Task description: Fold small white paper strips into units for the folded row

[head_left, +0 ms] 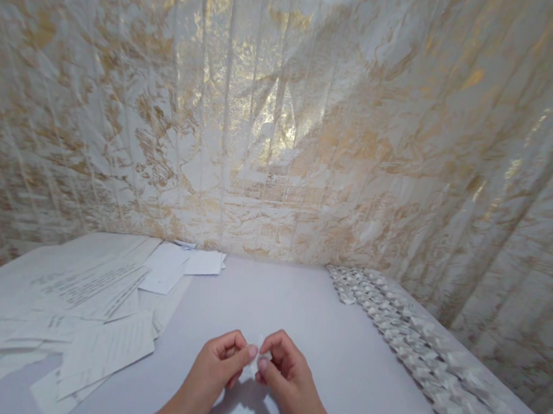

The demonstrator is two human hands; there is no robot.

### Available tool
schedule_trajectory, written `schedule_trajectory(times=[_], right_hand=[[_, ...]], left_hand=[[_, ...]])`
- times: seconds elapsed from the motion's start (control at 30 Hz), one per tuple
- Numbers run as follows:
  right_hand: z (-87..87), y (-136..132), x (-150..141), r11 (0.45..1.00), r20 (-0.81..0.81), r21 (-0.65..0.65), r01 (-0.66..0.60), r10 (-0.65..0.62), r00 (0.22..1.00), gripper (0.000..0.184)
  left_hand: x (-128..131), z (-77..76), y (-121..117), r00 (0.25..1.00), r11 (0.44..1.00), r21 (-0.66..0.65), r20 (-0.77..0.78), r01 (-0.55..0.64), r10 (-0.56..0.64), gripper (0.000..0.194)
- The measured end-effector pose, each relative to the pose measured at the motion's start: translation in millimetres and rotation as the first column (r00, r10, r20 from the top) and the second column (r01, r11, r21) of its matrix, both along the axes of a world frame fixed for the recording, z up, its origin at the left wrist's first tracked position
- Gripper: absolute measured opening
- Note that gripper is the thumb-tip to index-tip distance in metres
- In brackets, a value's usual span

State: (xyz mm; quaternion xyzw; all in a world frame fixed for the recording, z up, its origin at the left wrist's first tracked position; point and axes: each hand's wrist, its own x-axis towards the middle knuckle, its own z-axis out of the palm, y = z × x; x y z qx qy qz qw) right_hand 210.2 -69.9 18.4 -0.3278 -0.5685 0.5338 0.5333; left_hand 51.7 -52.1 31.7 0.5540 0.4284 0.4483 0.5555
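Note:
My left hand (216,369) and my right hand (288,376) meet just above the near middle of a white table (270,300). Both are closed in a pinch, thumbs and forefingers pressed on a small piece of white paper (258,352) held between them. Most of the piece is hidden by my fingertips. A shadow falls on the table below my hands.
Loose printed paper sheets and cut slips (88,305) lie spread over the left half of the table. Rows of several small folded paper pieces (421,345) run along the right edge. A white and gold curtain (288,114) hangs close behind the table.

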Motion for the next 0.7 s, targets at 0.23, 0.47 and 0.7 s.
schedule_trajectory(times=[0.23, 0.47, 0.7], right_hand=[[1.7, 8, 3, 0.999, -0.044, -0.036, 0.034, -0.035, 0.998, 0.03], [3.7, 11, 7, 0.993, -0.056, -0.104, 0.062, -0.068, 0.996, 0.026], [2.0, 12, 9, 0.998, -0.039, -0.048, -0.029, 0.027, 0.999, 0.036]], left_hand=[[-7, 3.4, -3, 0.997, 0.976, 0.204, -0.021, 0.073, -0.07, 0.029], [-11, 10.7, -4, 0.986, 0.91, 0.392, -0.141, 0.134, -0.084, 0.009], [-9, 10.0, -2, 0.995, 0.928, 0.366, -0.094, 0.077, -0.045, 0.01]])
